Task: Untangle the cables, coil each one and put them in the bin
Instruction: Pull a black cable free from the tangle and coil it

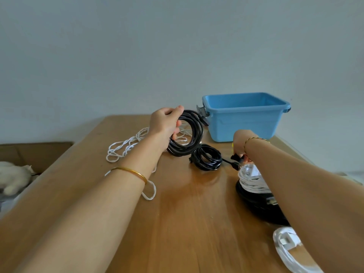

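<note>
L hand (165,123) fingers curl thru coil (187,134); R hand (241,142) pinches plug (235,162). Prob best: keep loops snug, drop coil in bin (246,123) just beyond fingertips.

Wooden table (187,223) against pale wall (137,46); cardboard box (35,154) left, white furry shape (13,174) near it.

Plain pale wall (137,46), wooden table (187,213), cardboard box (39,152)

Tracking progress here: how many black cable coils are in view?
3. One large coil gripped by the left hand; a smaller coil on the table beside it; a third coil under the white coil by the right forearm. The forearm may hide more.
</note>
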`<act>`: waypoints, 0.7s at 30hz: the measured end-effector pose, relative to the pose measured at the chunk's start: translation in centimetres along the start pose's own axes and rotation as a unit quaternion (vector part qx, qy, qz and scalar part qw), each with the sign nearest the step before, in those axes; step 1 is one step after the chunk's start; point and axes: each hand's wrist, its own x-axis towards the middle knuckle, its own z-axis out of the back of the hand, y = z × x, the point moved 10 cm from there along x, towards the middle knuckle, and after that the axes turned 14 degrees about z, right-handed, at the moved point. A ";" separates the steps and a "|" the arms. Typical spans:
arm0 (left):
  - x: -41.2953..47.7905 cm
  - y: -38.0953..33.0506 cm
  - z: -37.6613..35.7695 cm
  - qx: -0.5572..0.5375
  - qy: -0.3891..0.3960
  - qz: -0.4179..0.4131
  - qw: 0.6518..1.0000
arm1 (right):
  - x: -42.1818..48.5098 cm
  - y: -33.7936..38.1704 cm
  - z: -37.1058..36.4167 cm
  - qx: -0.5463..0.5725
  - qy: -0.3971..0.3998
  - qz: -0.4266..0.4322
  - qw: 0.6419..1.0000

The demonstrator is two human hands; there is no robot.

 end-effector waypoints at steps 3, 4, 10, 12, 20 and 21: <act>-0.2 -0.3 1.3 -0.010 -0.019 0.003 1.000 | -0.3 1.0 3.0 0.018 -0.093 0.017 0.995; -0.2 -0.4 2.1 -0.014 -0.036 0.003 0.999 | -0.5 1.9 4.4 0.029 -0.131 0.033 0.990; -0.1 -0.8 10.0 -0.091 -0.200 -0.048 0.974 | -2.5 10.8 9.2 0.226 -0.244 0.210 0.919; -0.3 -0.5 12.4 -0.114 -0.233 -0.063 0.964 | -3.7 13.1 9.2 0.286 -0.258 0.244 0.890; -1.5 -0.8 14.9 -0.083 -0.256 -0.129 0.954 | -4.3 18.7 5.0 0.497 -0.199 0.281 0.797; -1.7 -1.0 14.4 -0.071 -0.250 -0.138 0.956 | -4.5 19.0 4.8 0.492 -0.203 0.289 0.796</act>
